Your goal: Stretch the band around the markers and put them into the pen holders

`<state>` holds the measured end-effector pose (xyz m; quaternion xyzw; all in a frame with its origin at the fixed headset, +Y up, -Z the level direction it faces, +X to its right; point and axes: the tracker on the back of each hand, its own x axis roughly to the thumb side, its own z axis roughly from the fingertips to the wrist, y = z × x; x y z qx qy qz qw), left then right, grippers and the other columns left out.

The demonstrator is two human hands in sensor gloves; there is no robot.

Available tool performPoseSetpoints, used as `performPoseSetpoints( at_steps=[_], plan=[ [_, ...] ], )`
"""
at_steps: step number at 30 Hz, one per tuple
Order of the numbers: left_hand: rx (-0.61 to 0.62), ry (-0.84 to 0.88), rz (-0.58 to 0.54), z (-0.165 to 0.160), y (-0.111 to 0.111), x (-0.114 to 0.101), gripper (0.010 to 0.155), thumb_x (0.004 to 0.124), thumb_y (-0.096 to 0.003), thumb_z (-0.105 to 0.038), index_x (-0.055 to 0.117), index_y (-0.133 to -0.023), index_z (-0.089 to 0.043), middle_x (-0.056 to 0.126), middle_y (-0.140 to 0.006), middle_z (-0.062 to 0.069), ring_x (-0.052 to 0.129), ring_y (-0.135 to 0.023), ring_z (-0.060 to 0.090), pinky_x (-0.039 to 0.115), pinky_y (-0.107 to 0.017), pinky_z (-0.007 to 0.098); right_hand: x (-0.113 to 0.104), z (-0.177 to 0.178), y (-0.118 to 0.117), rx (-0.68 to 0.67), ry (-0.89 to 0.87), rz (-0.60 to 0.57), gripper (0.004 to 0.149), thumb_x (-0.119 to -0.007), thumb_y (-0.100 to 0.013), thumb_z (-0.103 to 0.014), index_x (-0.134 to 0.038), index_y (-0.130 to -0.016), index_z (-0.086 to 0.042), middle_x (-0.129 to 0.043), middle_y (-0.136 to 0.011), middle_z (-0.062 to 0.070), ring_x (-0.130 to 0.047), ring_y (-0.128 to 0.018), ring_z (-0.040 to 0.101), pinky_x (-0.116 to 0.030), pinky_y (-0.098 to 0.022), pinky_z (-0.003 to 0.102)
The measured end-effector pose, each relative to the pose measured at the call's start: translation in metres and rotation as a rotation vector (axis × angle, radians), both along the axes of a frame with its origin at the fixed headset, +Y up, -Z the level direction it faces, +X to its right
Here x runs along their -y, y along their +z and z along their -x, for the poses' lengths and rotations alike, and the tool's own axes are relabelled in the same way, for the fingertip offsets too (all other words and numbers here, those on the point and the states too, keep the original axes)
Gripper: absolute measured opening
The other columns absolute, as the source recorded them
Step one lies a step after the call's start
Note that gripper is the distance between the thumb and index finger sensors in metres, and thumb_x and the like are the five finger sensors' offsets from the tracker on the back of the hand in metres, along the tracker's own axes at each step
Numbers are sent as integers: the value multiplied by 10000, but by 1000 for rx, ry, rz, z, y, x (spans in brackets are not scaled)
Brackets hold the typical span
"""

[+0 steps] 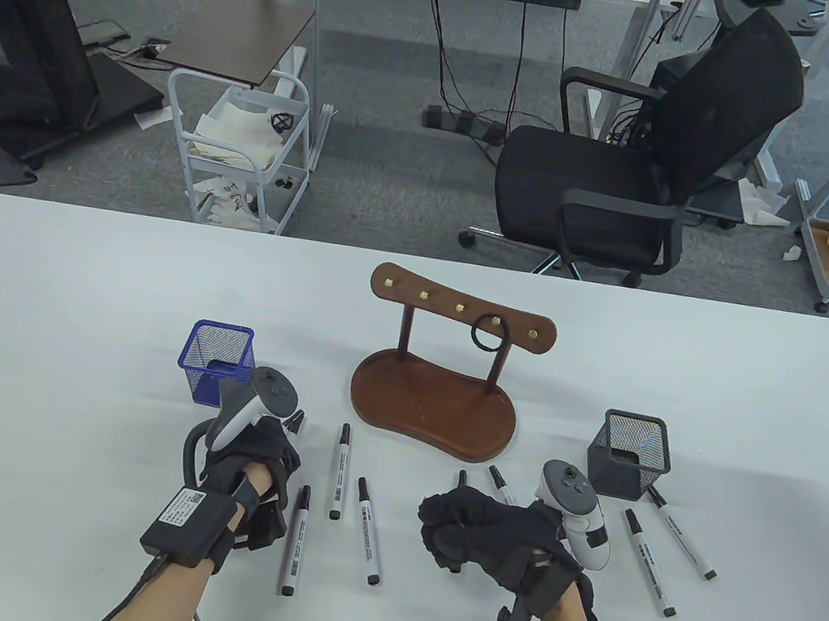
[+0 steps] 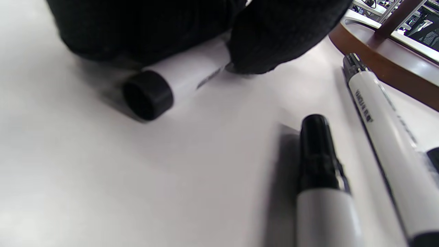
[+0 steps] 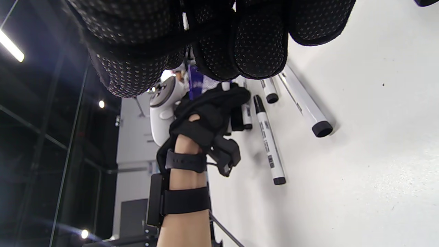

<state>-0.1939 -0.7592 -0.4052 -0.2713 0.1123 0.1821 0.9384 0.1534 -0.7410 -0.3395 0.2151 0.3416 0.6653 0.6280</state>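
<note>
Altogether seven markers can be counted in the table view, all near the front of the white tabletop [image 1: 40, 289]. Three lie free beside the left hand [image 1: 262, 459]: one [image 1: 296, 540] just right of the wrist, one [image 1: 340, 471] further up, one [image 1: 368, 531] angled to its right. A fourth marker [image 2: 178, 79] shows in the left wrist view, lying on the tabletop with the gloved fingers [image 2: 274, 37] curled down onto its white barrel, pinching it. Two more [image 1: 649, 563] [image 1: 680, 533] lie right of the right hand [image 1: 484, 528], below the black mesh holder [image 1: 629, 452]; another [image 1: 502, 484] pokes out beyond that hand's knuckles. The right hand's fingers [image 3: 260, 44] are clenched, but I cannot tell whether they grip anything. One black band [image 1: 489, 334] hangs on a peg of the wooden rack [image 1: 444, 376] at the centre. Two holders stand there, the second a blue mesh one [image 1: 216, 364] behind the left hand.
</note>
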Motion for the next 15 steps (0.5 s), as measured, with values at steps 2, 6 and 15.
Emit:
performPoseSetpoints(
  at_steps=[2,6,15],
  plan=[
    [11,1,-4,0,1,0,523,798,-580,-301,596,-963,-7,786,-746,121,878,-560,258,810,-466,500,0,0,0,-1,-1,-1,490,-920,-469,-356,-772,-927,-266,-916,-875,85,-900,-699,340,-678,-623,591],
    [24,31,28,3,4,-1,508,713,-599,-306,528,-971,-15,746,-787,136,853,-604,285,782,-492,520,0,0,0,-3,-2,0,491,-920,-469,-355,-771,-928,-267,-915,-875,84,-900,-699,341,-679,-623,591],
    [18,139,34,12,20,-14,504,648,-610,-283,447,-975,1,664,-894,205,807,-721,384,746,-547,576,1,0,0,-3,-2,4,484,-918,-471,-354,-775,-925,-264,-914,-876,86,-900,-699,342,-679,-622,591]
  ],
)
